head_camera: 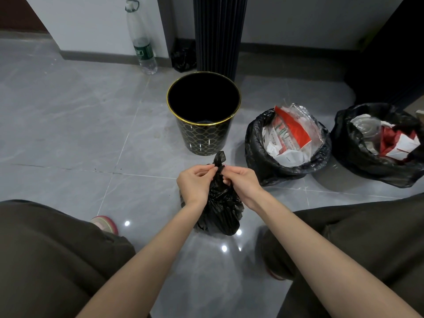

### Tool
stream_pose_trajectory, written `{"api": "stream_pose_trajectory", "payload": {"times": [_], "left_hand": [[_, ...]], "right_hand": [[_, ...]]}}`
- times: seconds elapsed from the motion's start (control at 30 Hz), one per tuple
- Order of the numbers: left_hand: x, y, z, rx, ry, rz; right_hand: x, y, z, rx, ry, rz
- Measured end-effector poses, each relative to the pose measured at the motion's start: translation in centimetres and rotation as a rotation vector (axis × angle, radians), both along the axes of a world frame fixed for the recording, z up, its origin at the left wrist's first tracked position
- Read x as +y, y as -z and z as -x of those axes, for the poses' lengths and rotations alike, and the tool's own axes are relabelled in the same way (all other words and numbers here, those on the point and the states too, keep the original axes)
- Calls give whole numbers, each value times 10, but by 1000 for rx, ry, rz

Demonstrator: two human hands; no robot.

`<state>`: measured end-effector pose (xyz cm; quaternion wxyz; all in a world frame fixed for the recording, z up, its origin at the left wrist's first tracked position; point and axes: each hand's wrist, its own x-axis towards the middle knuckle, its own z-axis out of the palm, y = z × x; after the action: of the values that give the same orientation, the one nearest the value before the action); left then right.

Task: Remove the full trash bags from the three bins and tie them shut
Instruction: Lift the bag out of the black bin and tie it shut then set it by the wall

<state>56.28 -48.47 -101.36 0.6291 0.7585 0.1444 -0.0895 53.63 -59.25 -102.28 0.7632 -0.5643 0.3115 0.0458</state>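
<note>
Grey tiled floor (68, 134): left hand (195, 182) and right hand (243, 182) fingers pinch black bag (222, 210) neck.

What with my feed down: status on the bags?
Left hand, right hand pinching bag neck, knotting. Bin empty. Two other bags full, untied. Nothing blocking.

**Colours and patterns.** The near bag (220, 203) is showing glossy black. The bin (204, 138) is displaying black walls, a gold rim and a fine gold honeycomb lattice. The middle bag (254, 143), black, is framing red, white and clear wrappers. The right bag (344, 134), also black, is framing red-and-white card and silvery plastic. The floor (68, 125) is showing grey marbled tiles. The clear bottle (142, 42) is carrying a green label. The trousers (46, 260) are appearing dark olive-brown, and the shoe (105, 223) is showing pink.
</note>
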Motion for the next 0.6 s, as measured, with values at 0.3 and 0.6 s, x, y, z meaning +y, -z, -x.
{"api": "stream_pose_trajectory", "payload": {"times": [0.3,0.6], "left_hand": [[2,1,3,-179,131,-99],[12,6,-4,-89,251,-59]], "right_hand": [[2,-1,1,-6,-25,41],[-3,0,-7,14,112,-193]]}}
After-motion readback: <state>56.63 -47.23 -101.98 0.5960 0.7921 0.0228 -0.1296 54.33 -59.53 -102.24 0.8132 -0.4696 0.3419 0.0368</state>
